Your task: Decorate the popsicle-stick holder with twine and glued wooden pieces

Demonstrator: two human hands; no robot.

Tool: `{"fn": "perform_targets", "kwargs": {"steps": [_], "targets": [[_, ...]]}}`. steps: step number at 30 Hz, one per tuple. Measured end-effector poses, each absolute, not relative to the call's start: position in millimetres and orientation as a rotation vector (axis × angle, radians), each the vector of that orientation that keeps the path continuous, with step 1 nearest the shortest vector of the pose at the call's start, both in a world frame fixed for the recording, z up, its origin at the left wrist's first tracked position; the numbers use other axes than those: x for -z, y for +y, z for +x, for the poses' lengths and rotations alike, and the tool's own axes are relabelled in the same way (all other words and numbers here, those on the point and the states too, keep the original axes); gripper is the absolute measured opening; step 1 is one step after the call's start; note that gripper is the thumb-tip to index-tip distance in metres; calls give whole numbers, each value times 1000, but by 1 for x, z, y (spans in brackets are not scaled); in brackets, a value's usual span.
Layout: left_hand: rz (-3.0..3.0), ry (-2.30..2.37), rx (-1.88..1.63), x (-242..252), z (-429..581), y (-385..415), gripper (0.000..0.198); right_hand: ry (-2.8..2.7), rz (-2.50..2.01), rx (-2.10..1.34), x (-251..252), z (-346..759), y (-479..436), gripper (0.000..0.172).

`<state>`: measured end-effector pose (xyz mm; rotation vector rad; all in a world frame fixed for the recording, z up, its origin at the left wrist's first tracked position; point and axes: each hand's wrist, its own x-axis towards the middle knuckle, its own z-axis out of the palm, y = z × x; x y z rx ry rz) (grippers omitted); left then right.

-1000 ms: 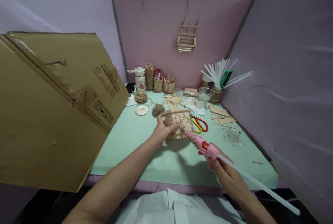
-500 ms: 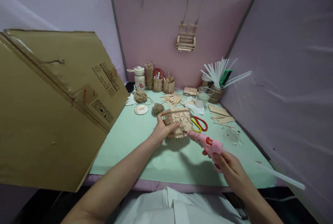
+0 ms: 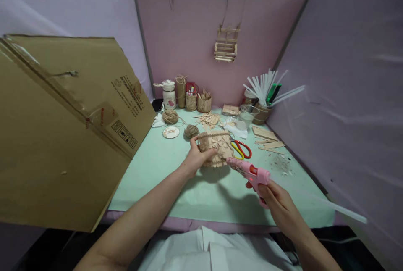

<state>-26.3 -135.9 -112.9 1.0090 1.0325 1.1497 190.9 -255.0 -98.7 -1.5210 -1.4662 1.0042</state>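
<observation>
My left hand [image 3: 197, 159] grips a round wooden-stick pot [image 3: 223, 147] by its left side, thumb across the front. Twine runs around the pot's upper and lower edges, and small wooden petal-like pieces decorate its face. My right hand [image 3: 272, 195] is wrapped around the handle of a pink hot glue gun [image 3: 252, 173]. Its nozzle is at the pot's lower right edge; whether it touches I cannot tell. A long translucent glue stick [image 3: 349, 213] sticks out from the gun's back. Red-and-yellow scissors [image 3: 242, 150] lie just behind the pot, partly covered by it.
A big cardboard box [image 3: 72, 136] stands at the left. Behind the pot are twine balls [image 3: 170, 116], loose wooden sticks [image 3: 209, 119], stick-filled cups [image 3: 204, 103] and a white bottle [image 3: 169, 96]. Glue sticks [image 3: 261, 86] stand at the back right, near flat wooden strips [image 3: 266, 134].
Almost nothing differs. The tail end of the glue stick has shifted slightly left and up; the pot and both hands hold nearly the same place.
</observation>
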Motion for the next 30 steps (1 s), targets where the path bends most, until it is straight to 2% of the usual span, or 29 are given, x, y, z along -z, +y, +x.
{"fn": "perform_targets", "kwargs": {"steps": [25,30], "targets": [[992,1051,-1147,117,-27,-133,90,-1504,-1536,-926,97,192,-255,66],[1011,1046,-1153,117,-27,-134,90,-1604,-1532,-807,94,193,-257,58]]}}
